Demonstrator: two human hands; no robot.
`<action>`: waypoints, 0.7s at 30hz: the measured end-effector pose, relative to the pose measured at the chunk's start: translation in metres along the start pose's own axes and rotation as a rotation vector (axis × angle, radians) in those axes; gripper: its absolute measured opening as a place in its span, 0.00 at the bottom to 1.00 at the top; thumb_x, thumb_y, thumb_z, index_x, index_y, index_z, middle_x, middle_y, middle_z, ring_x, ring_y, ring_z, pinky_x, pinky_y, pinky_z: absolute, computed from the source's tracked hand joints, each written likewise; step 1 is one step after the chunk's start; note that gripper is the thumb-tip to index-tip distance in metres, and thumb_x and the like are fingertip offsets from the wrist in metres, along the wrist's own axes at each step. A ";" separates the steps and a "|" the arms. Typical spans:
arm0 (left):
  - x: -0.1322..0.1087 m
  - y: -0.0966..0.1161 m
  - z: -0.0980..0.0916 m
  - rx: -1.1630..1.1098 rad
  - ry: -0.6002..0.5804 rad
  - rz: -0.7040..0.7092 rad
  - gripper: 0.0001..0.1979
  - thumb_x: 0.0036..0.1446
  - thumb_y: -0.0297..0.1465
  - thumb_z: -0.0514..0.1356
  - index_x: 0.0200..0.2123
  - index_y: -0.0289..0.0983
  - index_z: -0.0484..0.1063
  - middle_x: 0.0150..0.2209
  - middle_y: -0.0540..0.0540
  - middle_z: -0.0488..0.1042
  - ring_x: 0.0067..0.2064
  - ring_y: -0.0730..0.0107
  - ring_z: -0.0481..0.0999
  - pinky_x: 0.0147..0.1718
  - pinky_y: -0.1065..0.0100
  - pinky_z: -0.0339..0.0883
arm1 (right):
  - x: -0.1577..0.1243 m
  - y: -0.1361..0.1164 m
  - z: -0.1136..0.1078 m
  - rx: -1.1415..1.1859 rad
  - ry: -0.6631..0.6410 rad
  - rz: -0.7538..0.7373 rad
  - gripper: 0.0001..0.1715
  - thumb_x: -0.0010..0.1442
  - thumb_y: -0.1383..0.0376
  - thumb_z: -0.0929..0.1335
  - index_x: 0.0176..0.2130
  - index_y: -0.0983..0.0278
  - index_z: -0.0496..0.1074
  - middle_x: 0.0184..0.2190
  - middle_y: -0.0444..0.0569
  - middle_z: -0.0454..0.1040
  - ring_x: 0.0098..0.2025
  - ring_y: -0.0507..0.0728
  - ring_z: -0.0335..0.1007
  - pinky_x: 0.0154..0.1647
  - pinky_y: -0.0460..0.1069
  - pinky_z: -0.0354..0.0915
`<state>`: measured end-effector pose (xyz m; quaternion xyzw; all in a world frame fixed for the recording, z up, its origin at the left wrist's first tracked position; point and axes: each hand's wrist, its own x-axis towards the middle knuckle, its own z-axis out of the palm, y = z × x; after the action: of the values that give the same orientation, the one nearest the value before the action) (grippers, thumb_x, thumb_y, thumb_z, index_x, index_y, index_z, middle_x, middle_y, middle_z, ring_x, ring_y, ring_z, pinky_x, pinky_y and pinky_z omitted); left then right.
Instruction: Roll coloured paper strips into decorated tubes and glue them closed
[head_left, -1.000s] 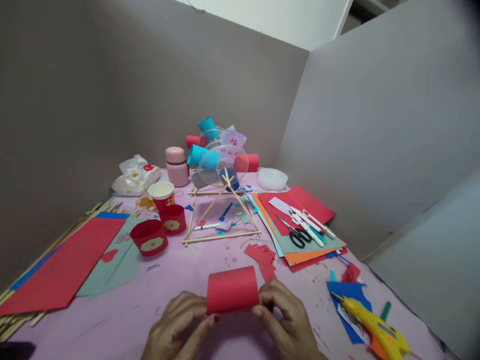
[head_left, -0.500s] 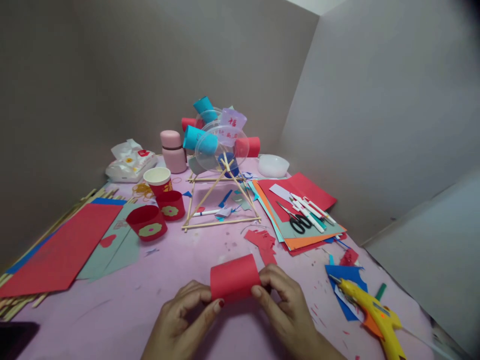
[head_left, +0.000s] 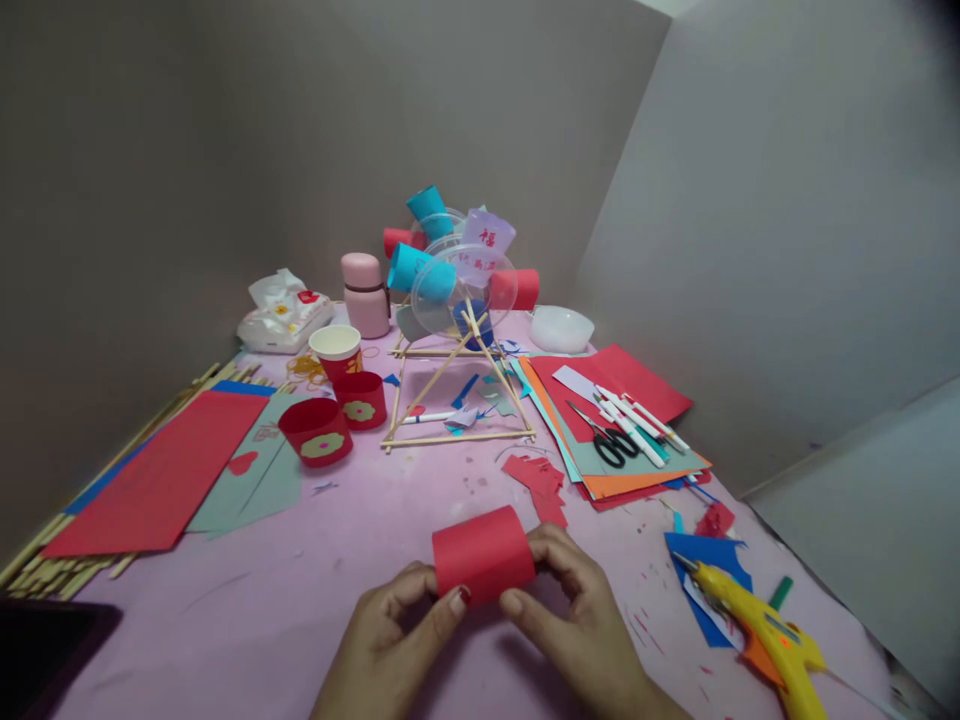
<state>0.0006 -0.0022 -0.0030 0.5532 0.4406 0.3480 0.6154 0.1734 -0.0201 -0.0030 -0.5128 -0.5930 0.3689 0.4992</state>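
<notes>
A red paper tube (head_left: pixel 484 552) lies on its side between my two hands, just above the near part of the table. My left hand (head_left: pixel 401 630) grips its left end, the thumb pressed on the lower front edge and fingers at the opening. At the right end, my right hand (head_left: pixel 577 610) has its fingers at the opening and its thumb by the lower edge. Two red paper rings with flower cut-outs, a nearer ring (head_left: pixel 315 432) and a farther ring (head_left: pixel 360 400), stand beyond to the left. Red paper scraps (head_left: pixel 536 485) lie just past the tube.
A stick-framed wheel (head_left: pixel 465 290) with clear discs and paper tubes stands mid-table. Scissors (head_left: pixel 609 440) and pens lie on stacked coloured paper (head_left: pixel 637 485) at right. A yellow glue gun (head_left: pixel 765 625) rests near right. Red paper (head_left: pixel 150 475) over sticks and a dark device (head_left: pixel 52 640) are left.
The view has shifted slightly left, so things appear farther right. Both hands still hold the red paper tube, and my right thumb has slid down towards its lower edge.
</notes>
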 end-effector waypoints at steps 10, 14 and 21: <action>0.000 -0.003 0.001 0.025 -0.013 0.017 0.11 0.53 0.37 0.60 0.36 0.39 0.78 0.37 0.47 0.80 0.40 0.61 0.76 0.42 0.66 0.67 | 0.000 0.006 0.003 0.138 0.052 0.110 0.12 0.50 0.60 0.70 0.22 0.64 0.70 0.24 0.44 0.68 0.31 0.55 0.64 0.34 0.48 0.60; -0.004 -0.003 0.001 0.134 0.074 0.085 0.10 0.55 0.37 0.58 0.32 0.39 0.77 0.32 0.47 0.78 0.36 0.64 0.75 0.37 0.69 0.68 | -0.001 0.006 0.006 0.247 0.027 0.132 0.11 0.50 0.58 0.72 0.26 0.64 0.74 0.26 0.47 0.72 0.32 0.56 0.66 0.36 0.49 0.61; -0.012 -0.013 -0.007 0.532 0.423 0.661 0.17 0.47 0.33 0.65 0.43 0.47 0.71 0.46 0.47 0.72 0.48 0.60 0.68 0.45 0.64 0.65 | 0.000 0.012 0.013 0.897 -0.064 0.372 0.12 0.50 0.58 0.72 0.35 0.59 0.78 0.31 0.50 0.79 0.34 0.58 0.73 0.36 0.51 0.67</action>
<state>-0.0115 -0.0124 -0.0140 0.7193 0.4305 0.5052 0.2052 0.1634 -0.0170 -0.0175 -0.3328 -0.2887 0.6867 0.5783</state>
